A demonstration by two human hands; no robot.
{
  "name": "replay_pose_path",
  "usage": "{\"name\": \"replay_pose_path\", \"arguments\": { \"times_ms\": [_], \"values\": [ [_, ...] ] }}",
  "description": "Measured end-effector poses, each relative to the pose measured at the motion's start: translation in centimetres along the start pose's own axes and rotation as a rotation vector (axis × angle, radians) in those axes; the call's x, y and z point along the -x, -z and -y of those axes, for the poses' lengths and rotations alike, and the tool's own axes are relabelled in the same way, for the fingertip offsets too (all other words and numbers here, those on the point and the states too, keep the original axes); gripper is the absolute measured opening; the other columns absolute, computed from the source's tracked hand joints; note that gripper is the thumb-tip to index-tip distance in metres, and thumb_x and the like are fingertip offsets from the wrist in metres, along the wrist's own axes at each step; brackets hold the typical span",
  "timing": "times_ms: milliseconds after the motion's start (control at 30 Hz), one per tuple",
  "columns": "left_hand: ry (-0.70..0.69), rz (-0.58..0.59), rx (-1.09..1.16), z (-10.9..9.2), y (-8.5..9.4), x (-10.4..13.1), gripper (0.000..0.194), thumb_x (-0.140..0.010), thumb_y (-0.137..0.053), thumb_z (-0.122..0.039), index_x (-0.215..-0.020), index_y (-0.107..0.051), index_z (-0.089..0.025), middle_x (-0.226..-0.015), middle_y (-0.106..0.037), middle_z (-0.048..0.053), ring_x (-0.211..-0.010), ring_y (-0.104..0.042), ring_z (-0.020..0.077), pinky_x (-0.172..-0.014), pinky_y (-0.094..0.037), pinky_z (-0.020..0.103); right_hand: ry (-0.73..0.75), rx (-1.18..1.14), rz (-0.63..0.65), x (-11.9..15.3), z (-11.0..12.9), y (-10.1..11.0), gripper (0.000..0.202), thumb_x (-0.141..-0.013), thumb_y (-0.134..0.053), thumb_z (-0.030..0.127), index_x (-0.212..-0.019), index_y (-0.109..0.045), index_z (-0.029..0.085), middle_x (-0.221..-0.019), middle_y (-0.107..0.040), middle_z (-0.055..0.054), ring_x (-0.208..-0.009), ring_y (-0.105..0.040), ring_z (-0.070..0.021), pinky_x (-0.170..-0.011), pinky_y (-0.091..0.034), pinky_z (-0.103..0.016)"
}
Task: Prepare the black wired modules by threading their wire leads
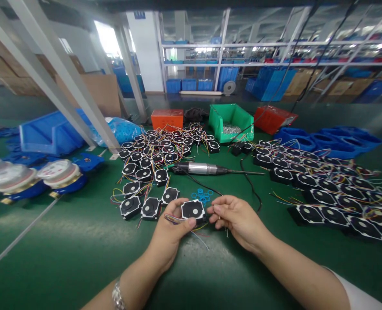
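My left hand (173, 232) is closed around a black box-shaped module (191, 211) with a white-edged face, a pale round spot and thin coloured wires trailing below it. Just to its right, my right hand (231, 217) has thumb and index finger pinched at the module's right side. Small metal screws seem to be in that hand; a thin one (227, 233) shows below the fingers, while the pinched tip is mostly hidden. Beyond the hands lie several small blue rings (201, 196) and an electric screwdriver (199, 168) on its side, its bit pointing right.
Similar wired modules (145, 173) crowd the green table (90, 254) at centre left, with rows of others (323, 196) at right. A green bin (231, 122) of small metal parts stands behind. Round meters (60, 175) sit at left, blue housings (336, 142) at back right.
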State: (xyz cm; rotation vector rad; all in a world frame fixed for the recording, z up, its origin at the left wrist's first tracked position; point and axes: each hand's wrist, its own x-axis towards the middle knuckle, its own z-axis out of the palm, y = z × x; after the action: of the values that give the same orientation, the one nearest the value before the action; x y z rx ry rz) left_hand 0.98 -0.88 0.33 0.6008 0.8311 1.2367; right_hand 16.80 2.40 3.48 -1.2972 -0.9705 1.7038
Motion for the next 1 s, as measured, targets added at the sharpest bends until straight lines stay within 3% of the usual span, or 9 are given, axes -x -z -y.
{"name": "replay_pose_path", "arguments": {
  "times_ms": [200, 333, 433, 500, 567, 633, 733, 900, 1000],
  "values": [
    [-0.044, -0.035, -0.056, 0.1, -0.4, 0.0, 0.045, -0.06, -0.07, -0.018, -0.095, -0.041, -0.018, -0.083, -0.06, 0.001, -0.073, -0.055, 0.0092, -0.069, -0.041, 0.02, 0.032, 0.122, -0.016, 0.5, -0.6, -1.0, 0.035, -0.056, -0.067, 0.036, -0.072, -0.048, 0.011, -0.045, -0.039, 0.007, -0.036, -0.03, -0.0026, -0.032, -0.02, -0.011],
    [-0.057, -0.034, -0.073, 0.1, -0.6, 0.1, 0.044, -0.059, -0.07, -0.016, -0.093, -0.042, -0.018, -0.083, -0.059, 0.0, -0.074, -0.054, 0.0089, -0.069, -0.041, 0.019, 0.124, 0.303, -0.008, 0.4, -0.7, -1.0, 0.025, -0.063, -0.059, 0.034, -0.07, -0.049, 0.012, -0.047, -0.04, 0.006, -0.039, -0.031, -0.0048, -0.037, -0.022, -0.015],
    [-0.061, -0.04, -0.075, 0.3, -0.7, 0.3, 0.044, -0.059, -0.07, -0.015, -0.092, -0.042, -0.018, -0.082, -0.059, -0.001, -0.074, -0.054, 0.0087, -0.068, -0.042, 0.02, 0.318, 0.584, -0.042, 0.4, -0.6, -0.8, 0.01, -0.067, -0.052, 0.022, -0.066, -0.053, 0.012, -0.057, -0.048, 0.0, -0.051, -0.043, -0.0095, -0.049, -0.034, -0.021],
    [-0.065, -0.051, -0.056, 0.4, -0.7, 0.3, 0.043, -0.059, -0.07, -0.015, -0.092, -0.043, -0.017, -0.082, -0.059, 0.0, -0.075, -0.055, 0.0093, -0.069, -0.042, 0.021, 0.535, 0.761, -0.071, 0.7, -0.8, -0.7, 0.009, -0.072, -0.049, 0.017, -0.066, -0.055, 0.013, -0.066, -0.051, -0.003, -0.063, -0.047, -0.0128, -0.059, -0.037, -0.025],
    [-0.05, -0.069, -0.002, 0.5, -0.7, 0.3, 0.041, -0.06, -0.069, -0.015, -0.091, -0.043, -0.017, -0.082, -0.059, 0.0, -0.075, -0.055, 0.0104, -0.07, -0.044, 0.023, 0.74, 0.893, -0.072, 1.0, -1.4, -0.8, 0.016, -0.078, -0.043, 0.015, -0.074, -0.058, 0.013, -0.072, -0.05, -0.004, -0.069, -0.047, -0.0149, -0.063, -0.037, -0.027],
    [-0.018, -0.098, 0.076, 0.6, -0.6, 0.2, 0.039, -0.061, -0.068, -0.015, -0.09, -0.042, -0.017, -0.081, -0.06, 0.0, -0.073, -0.057, 0.0116, -0.069, -0.046, 0.026, 0.822, 0.968, -0.025, 1.3, -2.1, -1.1, 0.024, -0.083, -0.036, 0.015, -0.093, -0.058, 0.014, -0.076, -0.048, -0.006, -0.072, -0.046, -0.0162, -0.063, -0.038, -0.028],
    [0.015, -0.13, 0.165, 0.4, -0.5, -0.1, 0.034, -0.062, -0.067, -0.016, -0.087, -0.043, -0.017, -0.08, -0.06, 0.0, -0.072, -0.058, 0.0123, -0.069, -0.048, 0.027, 0.722, 0.935, 0.052, 1.5, -2.6, -1.7, 0.034, -0.082, -0.037, 0.015, -0.112, -0.051, 0.016, -0.078, -0.046, -0.006, -0.072, -0.046, -0.0168, -0.064, -0.039, -0.028],
    [0.031, -0.12, 0.193, -0.3, -0.3, -0.3, 0.034, -0.063, -0.066, -0.015, -0.091, -0.046, -0.018, -0.082, -0.06, 0.0, -0.074, -0.058, 0.0125, -0.071, -0.048, 0.028, 0.14, 0.337, 0.001, 0.9, -0.7, -1.2, 0.033, -0.072, -0.051, 0.028, -0.1, -0.052, 0.013, -0.064, -0.043, 0.001, -0.049, -0.038, -0.0089, -0.044, -0.031, -0.02],
    [0.058, -0.12, 0.194, -0.6, -0.3, -0.3, 0.045, -0.062, -0.067, -0.014, -0.102, -0.047, -0.019, -0.084, -0.061, 0.0, -0.073, -0.059, 0.0129, -0.071, -0.048, 0.028, -0.042, 0.057, -0.035, 0.3, 0.6, -0.3, 0.043, -0.052, -0.062, 0.018, -0.093, -0.052, 0.011, -0.071, -0.05, -0.001, -0.058, -0.047, -0.0091, -0.049, -0.038, -0.018]
  ]
}}
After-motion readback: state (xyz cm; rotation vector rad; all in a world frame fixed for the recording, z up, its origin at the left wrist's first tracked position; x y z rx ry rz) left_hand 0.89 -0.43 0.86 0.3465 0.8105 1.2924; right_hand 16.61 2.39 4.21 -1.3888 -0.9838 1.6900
